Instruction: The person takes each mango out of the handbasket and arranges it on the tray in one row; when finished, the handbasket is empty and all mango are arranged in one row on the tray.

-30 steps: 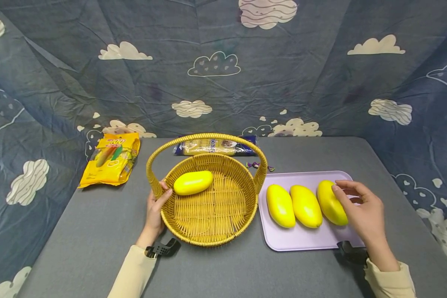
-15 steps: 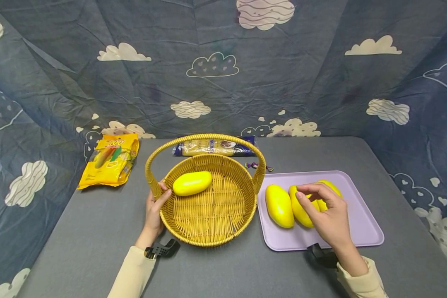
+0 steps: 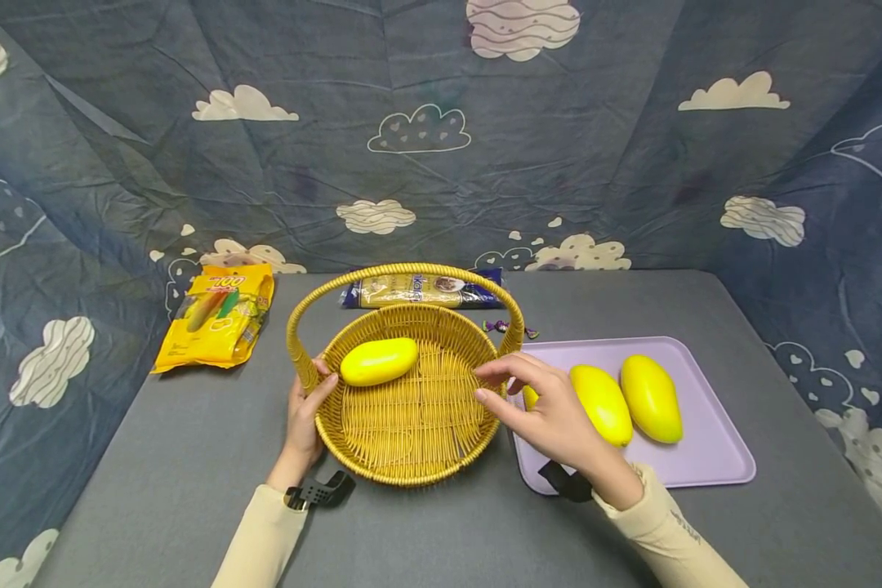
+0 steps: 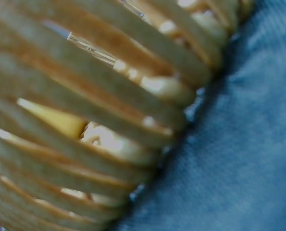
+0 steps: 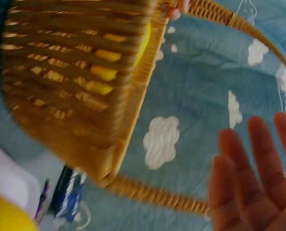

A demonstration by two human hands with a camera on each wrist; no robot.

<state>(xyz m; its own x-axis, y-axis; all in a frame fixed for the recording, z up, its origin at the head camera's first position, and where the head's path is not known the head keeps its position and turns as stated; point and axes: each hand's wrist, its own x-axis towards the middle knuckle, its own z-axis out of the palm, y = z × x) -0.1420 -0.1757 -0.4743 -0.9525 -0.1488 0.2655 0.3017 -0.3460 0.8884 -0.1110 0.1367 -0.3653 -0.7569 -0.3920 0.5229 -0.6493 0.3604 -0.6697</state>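
A wicker basket [image 3: 419, 433] with a tall arched handle stands mid-table. One yellow mango [image 3: 378, 362] lies inside it at the left. My left hand [image 3: 307, 416] holds the basket's left rim, thumb over the edge. Its woven side [image 4: 94, 110] fills most of the left wrist view. Over the right rim is my right hand [image 3: 547, 408], fingers extended and nothing in them; the right wrist view shows these fingers [image 5: 263, 183] spread apart. On the lilac tray [image 3: 716, 457] lie a middle mango [image 3: 603, 404] and a right mango [image 3: 652, 398]; my right hand mostly hides a third.
A yellow snack bag [image 3: 216, 322] lies at the back left. Behind the basket is a blue and gold packet [image 3: 412, 290]. A small purple-wrapped candy [image 3: 510, 328] sits near the handle's right foot. Dark cloud-patterned cloth [image 3: 595, 180] hangs behind the table.
My right hand has moved left from the right mango, across the tray, to the basket's right rim, holding nothing. The mangoes stayed in place and my left hand kept its grip.
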